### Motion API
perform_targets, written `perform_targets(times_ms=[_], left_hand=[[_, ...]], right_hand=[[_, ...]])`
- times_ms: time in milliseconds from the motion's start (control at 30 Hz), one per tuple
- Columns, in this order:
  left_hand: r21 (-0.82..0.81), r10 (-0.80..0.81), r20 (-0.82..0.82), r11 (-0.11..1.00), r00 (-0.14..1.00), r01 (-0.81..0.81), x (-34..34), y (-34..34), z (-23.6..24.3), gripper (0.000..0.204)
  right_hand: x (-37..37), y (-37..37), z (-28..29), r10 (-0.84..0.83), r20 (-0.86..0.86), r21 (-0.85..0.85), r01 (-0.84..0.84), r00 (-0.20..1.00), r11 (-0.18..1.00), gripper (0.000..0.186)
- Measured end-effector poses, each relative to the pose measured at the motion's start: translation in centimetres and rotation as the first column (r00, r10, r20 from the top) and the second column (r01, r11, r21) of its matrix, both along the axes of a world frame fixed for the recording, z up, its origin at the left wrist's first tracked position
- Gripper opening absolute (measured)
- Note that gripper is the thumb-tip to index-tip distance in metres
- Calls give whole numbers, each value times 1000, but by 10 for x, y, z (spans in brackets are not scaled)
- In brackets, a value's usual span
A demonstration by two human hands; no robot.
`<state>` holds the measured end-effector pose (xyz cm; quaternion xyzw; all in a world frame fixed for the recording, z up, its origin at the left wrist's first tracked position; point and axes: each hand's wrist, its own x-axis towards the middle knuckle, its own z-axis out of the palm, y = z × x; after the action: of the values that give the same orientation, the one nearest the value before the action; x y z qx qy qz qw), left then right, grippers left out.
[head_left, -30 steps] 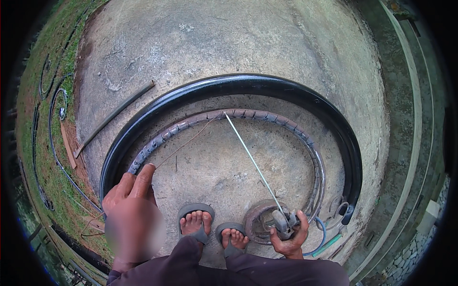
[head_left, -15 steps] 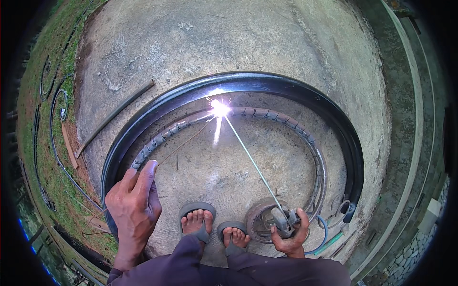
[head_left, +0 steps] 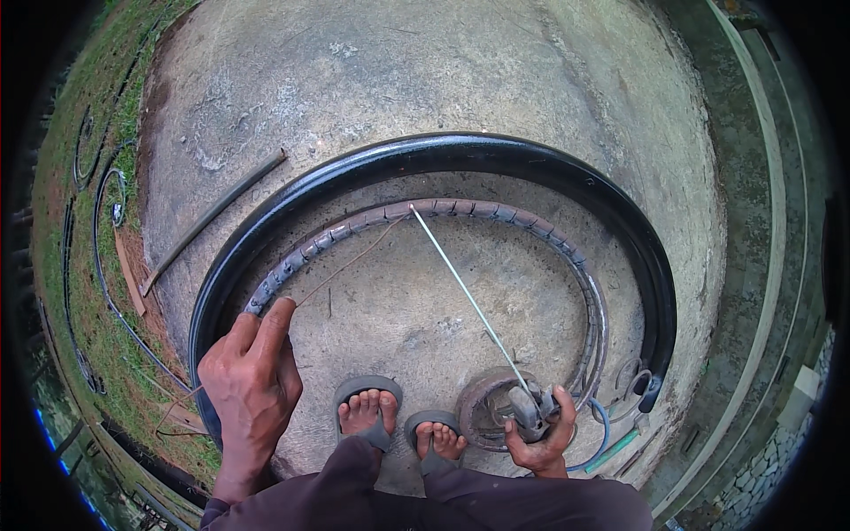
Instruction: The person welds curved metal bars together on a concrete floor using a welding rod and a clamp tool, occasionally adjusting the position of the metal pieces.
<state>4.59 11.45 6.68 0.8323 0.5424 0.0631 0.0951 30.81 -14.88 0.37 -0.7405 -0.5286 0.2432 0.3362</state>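
My left hand (head_left: pixel 252 380) is closed, pinching a thin brown metal wire (head_left: pixel 350 258) between its fingertips. The wire slants up to a curved, notched pipe (head_left: pixel 505 213), whose left end meets my left fingers; whether they grip it is hidden. In my right hand (head_left: pixel 544 447) is a welding electrode holder (head_left: pixel 529 416), fingers wrapped round it. A long pale welding electrode (head_left: pixel 467 296) runs from it, its tip at the top of the notched pipe beside the wire's end. Around that pipe arches a larger, glossy black curved tube (head_left: pixel 443 154).
A round rusty metal piece (head_left: pixel 478 409) sits near the electrode holder. A straight pipe (head_left: pixel 212 217) lies on the concrete at left, with cables (head_left: pixel 111 288) on the grass beyond. My sandalled feet (head_left: pixel 367 411) are close below. A blue cable (head_left: pixel 595 442) lies at right.
The bright arc and sparks at the electrode tip have gone out, and the pipe there shows plainly now. Both hands have stayed almost in place.
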Motion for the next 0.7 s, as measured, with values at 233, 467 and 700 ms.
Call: perform_targets(times_ms=[233,467,700], left_hand=[[-4,-10,16,1000,1000,11,0,-1,-3,26],[2,-45,38,999,998,45,-5,0,-1,30],[-6,-28,68,1000,997,28,-2,1,-4,29]], right_hand=[[1,0,1,10,74,-12,-9,997,1000,89],[0,-1,1,0,42,-5,0,999,1000,89],[1,-2,0,7,60,-21,-6,998,1000,88]])
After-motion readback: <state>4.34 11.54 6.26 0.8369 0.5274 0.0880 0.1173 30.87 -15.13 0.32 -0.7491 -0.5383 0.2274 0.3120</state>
